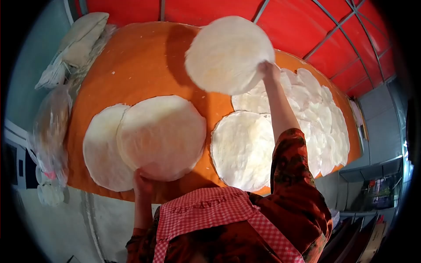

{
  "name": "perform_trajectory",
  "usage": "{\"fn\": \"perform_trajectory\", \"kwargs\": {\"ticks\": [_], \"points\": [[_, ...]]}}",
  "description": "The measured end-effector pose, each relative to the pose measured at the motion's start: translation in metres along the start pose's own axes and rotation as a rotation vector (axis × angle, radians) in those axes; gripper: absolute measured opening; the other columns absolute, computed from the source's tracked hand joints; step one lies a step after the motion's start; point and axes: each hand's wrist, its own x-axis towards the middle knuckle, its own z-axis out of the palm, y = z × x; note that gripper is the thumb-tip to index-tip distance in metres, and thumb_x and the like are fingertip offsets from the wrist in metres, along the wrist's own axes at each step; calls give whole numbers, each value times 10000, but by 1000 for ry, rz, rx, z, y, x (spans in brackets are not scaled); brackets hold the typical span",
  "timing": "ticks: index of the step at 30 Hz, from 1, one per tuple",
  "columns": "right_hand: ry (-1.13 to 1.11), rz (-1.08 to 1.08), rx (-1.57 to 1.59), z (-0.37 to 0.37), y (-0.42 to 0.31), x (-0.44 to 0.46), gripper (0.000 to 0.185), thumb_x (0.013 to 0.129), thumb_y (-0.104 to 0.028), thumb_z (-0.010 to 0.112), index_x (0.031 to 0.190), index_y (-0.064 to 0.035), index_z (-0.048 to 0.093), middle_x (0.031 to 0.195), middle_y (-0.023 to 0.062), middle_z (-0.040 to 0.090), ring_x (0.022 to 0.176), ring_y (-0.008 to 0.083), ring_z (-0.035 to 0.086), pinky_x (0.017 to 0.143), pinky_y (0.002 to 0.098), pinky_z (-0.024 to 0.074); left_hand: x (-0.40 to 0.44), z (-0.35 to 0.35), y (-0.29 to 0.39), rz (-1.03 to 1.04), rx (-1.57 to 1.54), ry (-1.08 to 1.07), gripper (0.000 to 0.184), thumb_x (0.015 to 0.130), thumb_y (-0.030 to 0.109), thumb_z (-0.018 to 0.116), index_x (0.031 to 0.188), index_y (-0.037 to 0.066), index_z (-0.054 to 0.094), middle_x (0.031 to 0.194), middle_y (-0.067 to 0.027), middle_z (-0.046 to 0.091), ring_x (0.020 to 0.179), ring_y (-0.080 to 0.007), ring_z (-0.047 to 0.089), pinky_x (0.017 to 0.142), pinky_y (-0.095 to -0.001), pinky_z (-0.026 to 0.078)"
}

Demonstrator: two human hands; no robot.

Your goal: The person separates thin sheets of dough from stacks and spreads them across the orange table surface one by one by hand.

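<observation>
My right hand (269,71) grips the lower right edge of a thin round flatbread (228,52), raised over the far side of the table and casting a shadow on the orange cloth (131,65). Nearer to me, my left hand (144,183) is closed at the bottom edge of another flatbread (164,136); its fingertips are partly hidden. That round overlaps a second flatbread (101,151) on its left. Below my right forearm lies one more flatbread (243,149) on the cloth.
Many overlapping flatbreads (320,118) cover the right part of the table. Filled plastic bags (52,122) and a pale cloth bundle (83,41) sit along the left edge. Behind the table stands a red panel (206,8) with metal bars.
</observation>
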Motion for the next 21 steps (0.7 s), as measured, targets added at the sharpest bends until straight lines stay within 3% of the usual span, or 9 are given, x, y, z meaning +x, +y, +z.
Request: {"fn": "perform_trajectory", "kwargs": {"ticks": [2, 4, 7, 9, 11, 13, 14, 19, 21], "points": [[168, -104, -982, -60, 31, 12, 215, 859, -276, 565, 1009, -136, 627, 901, 30, 627, 801, 219, 596, 693, 400, 500, -20, 51, 7, -10, -37, 19, 287, 892, 199, 467, 1107, 41, 572, 1109, -99, 611, 1021, -240, 588, 907, -437, 473], [285, 461, -126, -87, 83, -4, 255, 834, -297, 597, 1066, -193, 617, 1075, 36, 602, 983, 226, 569, 725, 466, 492, -14, 23, 8, -27, -128, -89, 198, 887, 209, 472, 998, 81, 576, 1043, -84, 618, 939, -221, 599, 856, -421, 482], [296, 235, -527, -71, 150, -55, 267, 816, -149, 571, 1078, -123, 612, 940, 27, 604, 841, 182, 578, 668, 332, 479, 12, -28, -7, -56, -170, 59, 294, 843, 154, 488, 1117, 82, 565, 1116, -50, 625, 998, -233, 594, 839, -385, 484], [17, 81, -331, 1, 149, -136, 299, 799, -40, 548, 1089, -73, 615, 816, 22, 605, 712, 159, 581, 627, 239, 465, -2, 12, 6, 31, 73, 88, 360, 821, 59, 486, 1178, 69, 528, 1150, -66, 609, 1005, -225, 591, 828, -374, 497], [-695, 162, -136, 73, 108, -235, 311, 853, -138, 582, 1163, -116, 592, 1094, 5, 620, 995, 136, 591, 793, 290, 484, -19, 66, 19, 76, 145, 55, 392, 835, 31, 479, 1226, 58, 495, 1182, -79, 591, 1033, -222, 585, 852, -371, 495], [-970, 337, -597, 146, 58, -324, 368, 896, -227, 621, 1217, -56, 572, 1111, 12, 616, 1018, 140, 559, 851, 299, 475, -23, 94, 22, 111, 226, 15, 414, 858, 31, 481, 1271, 53, 465, 1216, -91, 570, 1066, -223, 577, 879, -373, 490], [-1127, -17, -536, 158, 64, -353, 419, 904, -263, 632, 1240, -27, 552, 1113, 25, 621, 1014, 161, 556, 867, 297, 468, -24, 100, 22, 126, 270, -2, 420, 873, 45, 487, 1292, 54, 452, 1235, -96, 558, 1084, -225, 572, 895, -377, 486], [-1021, -475, -587, 203, 44, -421, 276, 854, -231, 623, 1089, -86, 613, 947, 185, 640, 853, 328, 636, 744, 399, 515, -22, 104, 26, 89, 146, -155, 406, 930, 156, 524, 1320, 85, 436, 1236, -68, 562, 1084, -198, 575, 866, -336, 490], [-1122, -224, -703, 203, 33, -409, 300, 869, -168, 612, 1133, -26, 596, 926, 188, 630, 814, 260, 631, 724, 355, 511, -24, 102, 29, 25, -51, -207, 399, 949, 180, 490, 1332, 92, 421, 1247, -69, 548, 1108, -206, 559, 895, -359, 475]]}}
